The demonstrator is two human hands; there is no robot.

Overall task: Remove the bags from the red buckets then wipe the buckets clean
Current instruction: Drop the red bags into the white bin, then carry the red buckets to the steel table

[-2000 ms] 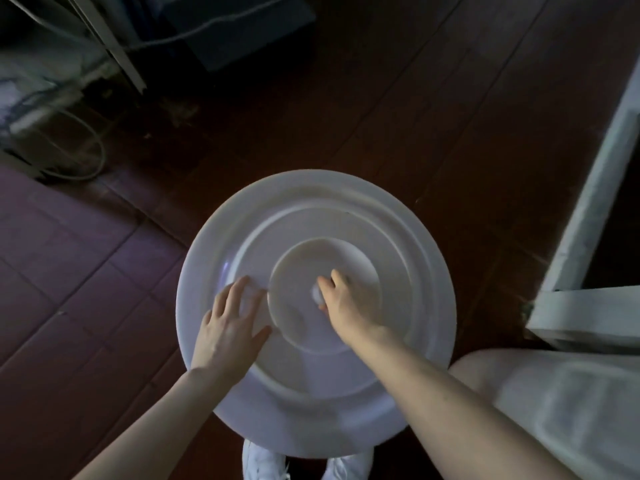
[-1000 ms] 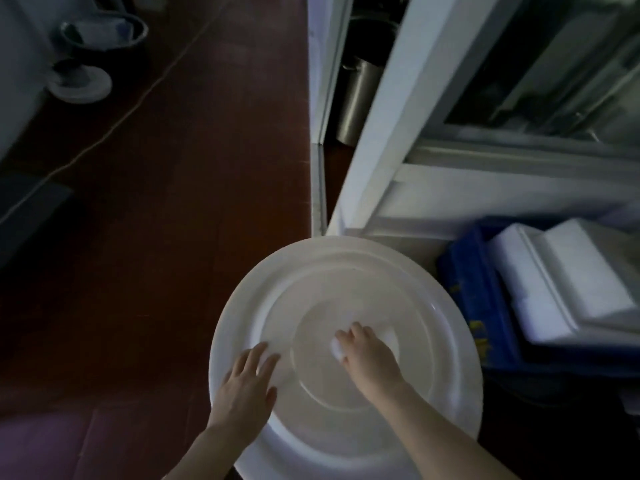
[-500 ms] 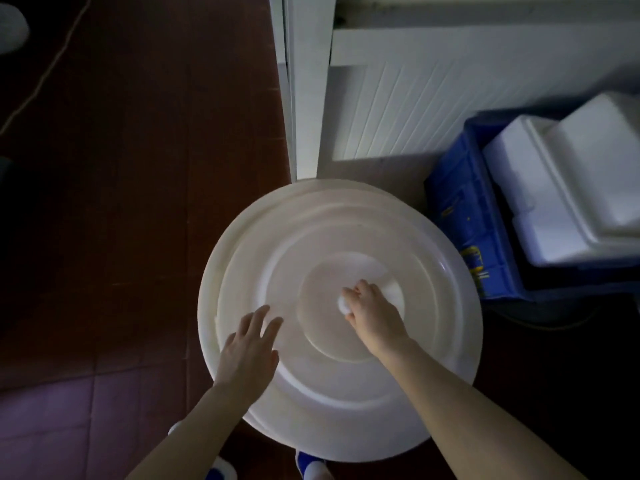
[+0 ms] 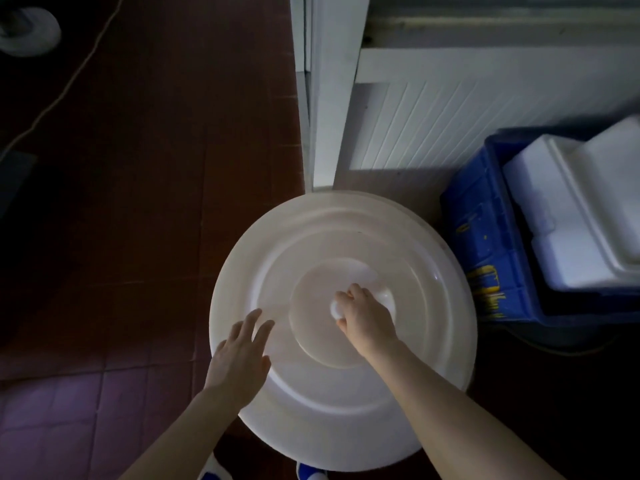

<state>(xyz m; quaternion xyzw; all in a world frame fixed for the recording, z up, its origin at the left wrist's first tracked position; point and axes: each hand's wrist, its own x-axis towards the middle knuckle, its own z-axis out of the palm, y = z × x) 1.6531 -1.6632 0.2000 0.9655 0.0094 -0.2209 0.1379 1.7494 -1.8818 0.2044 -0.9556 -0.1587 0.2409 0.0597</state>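
Big white lid (image 4: 346, 393) w/ raised rings now sits low in front of the person, its far edge just beside the white door post (image 4: 329, 98) and the panelled wall (image 4: 450, 116). A sec or two ago it was over bare dark floor (image 4: 138, 202) w/ cables around. Since then the person has turned and walked it over here, and the blue crate (image 4: 485, 237) of white foam boxes (image 4: 571, 209) has come into view close on the right.

The grip is unchanged. The right hand (image 4: 367, 320) is curled tight round the small white knob (image 4: 335, 308) at the lid's centre. The left hand (image 4: 239, 362) lies flat on the lid's left side, fingers straight and slightly spread, steadying and holding nothing. Shoe tips (image 4: 311, 474) peek out under the near rim.

No red bucket or bags in sight. Can't tell if one sits under the lid or if the lid is just being carried. My guess is the lid is being parked by the wall, out of the way. If so, the real job of pulling the bags and then wiping hasn't visibly begun.
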